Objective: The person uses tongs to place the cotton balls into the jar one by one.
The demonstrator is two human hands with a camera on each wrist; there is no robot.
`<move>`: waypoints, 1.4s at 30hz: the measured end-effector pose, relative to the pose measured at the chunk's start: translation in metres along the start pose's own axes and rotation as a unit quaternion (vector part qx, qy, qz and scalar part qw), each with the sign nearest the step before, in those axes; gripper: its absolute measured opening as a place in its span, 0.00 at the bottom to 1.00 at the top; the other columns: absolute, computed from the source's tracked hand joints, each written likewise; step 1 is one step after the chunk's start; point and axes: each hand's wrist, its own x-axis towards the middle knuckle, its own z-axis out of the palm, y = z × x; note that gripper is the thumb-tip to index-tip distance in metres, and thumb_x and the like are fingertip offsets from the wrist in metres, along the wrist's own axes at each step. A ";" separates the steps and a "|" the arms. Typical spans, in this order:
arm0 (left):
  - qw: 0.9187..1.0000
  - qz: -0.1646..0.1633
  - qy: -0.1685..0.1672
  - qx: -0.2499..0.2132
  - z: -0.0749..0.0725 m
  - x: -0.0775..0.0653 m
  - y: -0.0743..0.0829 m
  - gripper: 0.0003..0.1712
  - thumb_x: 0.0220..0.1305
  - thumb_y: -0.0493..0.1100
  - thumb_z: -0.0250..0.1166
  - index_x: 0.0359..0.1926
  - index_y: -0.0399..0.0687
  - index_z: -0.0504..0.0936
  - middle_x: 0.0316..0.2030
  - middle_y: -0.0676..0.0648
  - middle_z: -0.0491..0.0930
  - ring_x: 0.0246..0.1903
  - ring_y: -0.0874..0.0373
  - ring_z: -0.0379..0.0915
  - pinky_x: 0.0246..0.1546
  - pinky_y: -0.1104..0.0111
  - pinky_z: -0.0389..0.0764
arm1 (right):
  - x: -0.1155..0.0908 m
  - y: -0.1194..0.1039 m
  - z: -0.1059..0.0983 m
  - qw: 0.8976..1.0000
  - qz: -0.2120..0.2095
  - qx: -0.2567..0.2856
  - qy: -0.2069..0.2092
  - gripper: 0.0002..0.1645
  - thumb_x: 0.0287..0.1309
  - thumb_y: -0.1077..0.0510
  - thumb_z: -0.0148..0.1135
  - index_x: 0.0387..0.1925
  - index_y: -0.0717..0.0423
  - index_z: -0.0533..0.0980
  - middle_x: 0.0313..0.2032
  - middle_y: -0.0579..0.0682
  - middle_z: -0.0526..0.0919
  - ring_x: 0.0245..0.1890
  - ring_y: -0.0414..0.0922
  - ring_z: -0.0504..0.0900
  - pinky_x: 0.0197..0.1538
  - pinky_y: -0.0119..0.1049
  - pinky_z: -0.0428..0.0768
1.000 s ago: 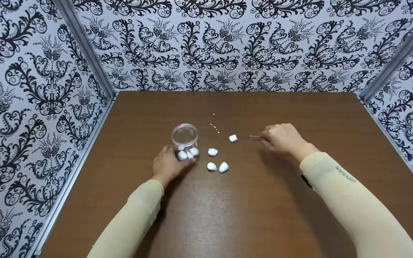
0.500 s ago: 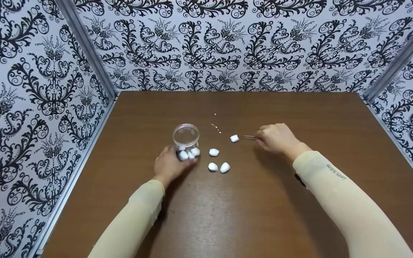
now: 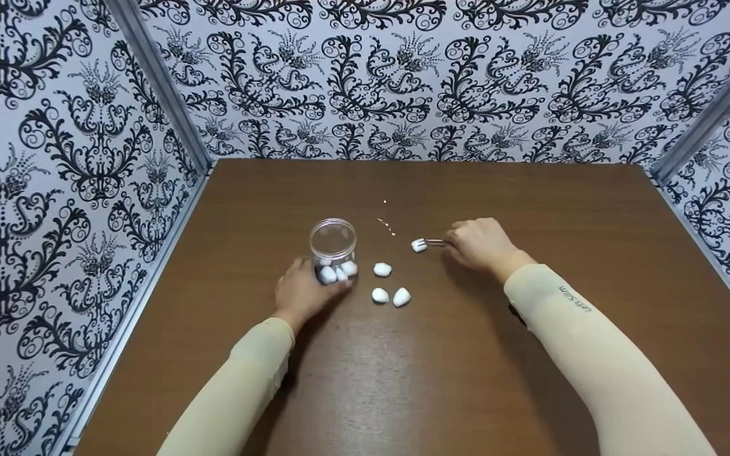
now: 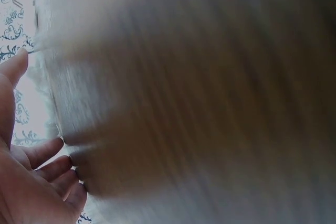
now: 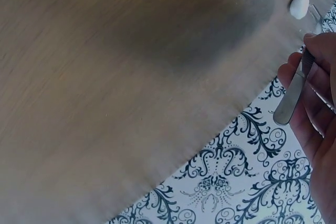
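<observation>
A clear round jar [image 3: 333,254] stands on the brown table, several white cotton balls [image 3: 328,275] at its bottom. My left hand [image 3: 305,288] grips it low from the left, thumb across the near side. In my right hand [image 3: 480,244] is a pair of metal tweezers [image 3: 436,242], pointing left. Their tips lie over a white cotton ball [image 3: 417,246] on the table. The right wrist view shows the broad end of the tweezers [image 5: 290,100] sticking out behind the fingers of the right hand [image 5: 320,93].
Three loose cotton balls lie right of the jar: one farther back [image 3: 382,270] and two nearer, a rounder one [image 3: 380,295] and a pointed one [image 3: 402,297]. Tiny pale bits [image 3: 393,234] are scattered behind them. Patterned walls [image 3: 403,82] enclose the table [image 3: 365,380].
My right hand has moved left, bringing the tweezer tips from short of the cotton ball onto it. My left hand stays on the jar; the whole view has shifted slightly.
</observation>
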 end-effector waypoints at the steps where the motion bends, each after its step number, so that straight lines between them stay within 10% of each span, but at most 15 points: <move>1: 1.000 0.000 0.001 0.000 0.000 0.000 0.000 0.51 0.46 0.73 0.72 0.60 0.40 0.77 0.56 0.43 0.76 0.58 0.46 0.72 0.57 0.49 0.67 | 0.000 0.000 0.001 1.000 0.000 0.000 -0.004 0.06 0.54 0.56 0.69 0.26 0.54 0.81 0.24 0.49 0.79 0.21 0.52 0.79 0.23 0.52 0.75; 21: 1.000 0.002 0.010 0.002 0.001 0.001 0.000 0.50 0.45 0.71 0.73 0.60 0.40 0.77 0.56 0.42 0.77 0.57 0.44 0.72 0.56 0.47 0.68 | 0.004 -0.009 0.010 0.999 0.018 0.009 -0.035 0.05 0.54 0.57 0.70 0.26 0.54 0.83 0.23 0.49 0.81 0.21 0.52 0.79 0.25 0.52 0.76; 42: 1.000 0.000 0.000 0.000 -0.001 0.000 0.002 0.49 0.47 0.70 0.73 0.60 0.39 0.77 0.59 0.41 0.75 0.59 0.44 0.70 0.59 0.48 0.67 | -0.008 -0.004 -0.005 0.999 -0.007 0.002 0.031 0.02 0.50 0.60 0.67 0.24 0.54 0.83 0.21 0.46 0.77 0.15 0.51 0.74 0.17 0.49 0.70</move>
